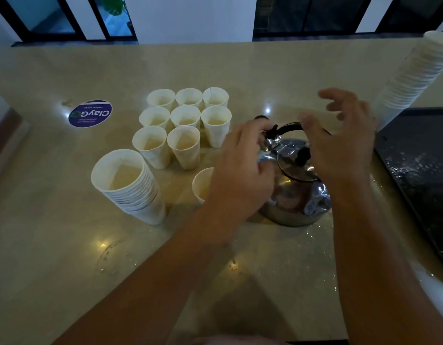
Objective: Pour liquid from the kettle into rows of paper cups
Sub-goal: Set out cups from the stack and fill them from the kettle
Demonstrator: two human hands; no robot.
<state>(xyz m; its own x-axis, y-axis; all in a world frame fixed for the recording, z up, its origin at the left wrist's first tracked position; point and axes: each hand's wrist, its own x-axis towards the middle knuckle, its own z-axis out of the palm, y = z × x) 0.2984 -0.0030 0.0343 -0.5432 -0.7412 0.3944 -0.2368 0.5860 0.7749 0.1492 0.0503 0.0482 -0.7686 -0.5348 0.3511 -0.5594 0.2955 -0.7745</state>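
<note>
Currently: kettle (pixel 294 192) on surface (pixel 66 245); left hand (pixel 240 170) pinching its spout; right hand (pixel 340 143) spread above; cups (pixel 185 130) left of both.

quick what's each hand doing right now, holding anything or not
Left hand: fingers curled at the spout side of the kettle; whether it grips it cannot be told.
Right hand: open, fingers spread above the kettle handle, holding nothing.

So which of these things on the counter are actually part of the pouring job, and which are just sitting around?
Part of the job:
- kettle
- rows of paper cups
- single cup beside the kettle
- left hand at the kettle's spout side
- right hand above the handle

Lying about:
- round blue sticker
- short cup stack
- tall cup stack
- black tray
</note>
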